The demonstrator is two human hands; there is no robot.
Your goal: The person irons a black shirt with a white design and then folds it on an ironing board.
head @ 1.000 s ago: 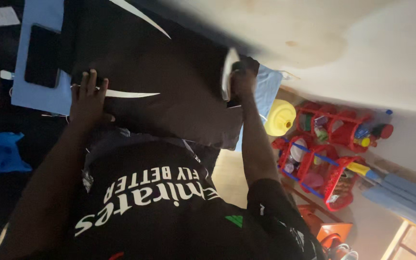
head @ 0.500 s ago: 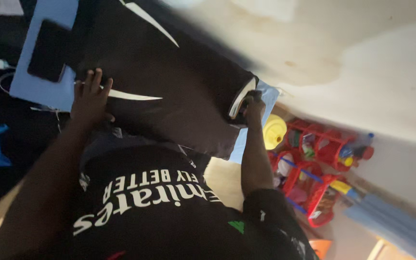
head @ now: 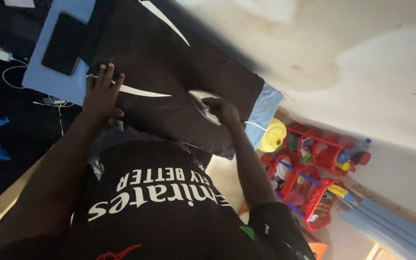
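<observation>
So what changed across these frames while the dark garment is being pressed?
The right hand, its grip shut on the iron, slid the iron from the garment's edge by the blue pad inward over the black garment. Nothing was picked up or released. The left hand stayed flat on the garment by the white stripe; the phone stayed on the pad.

Dim indoor light, brightest on the pale wall at upper right, dark garment nearly featureless in shadow, lower left corner murky, soft motion blur along the garment's upper edge, tilted view, red rack reasonably sharp.
</observation>
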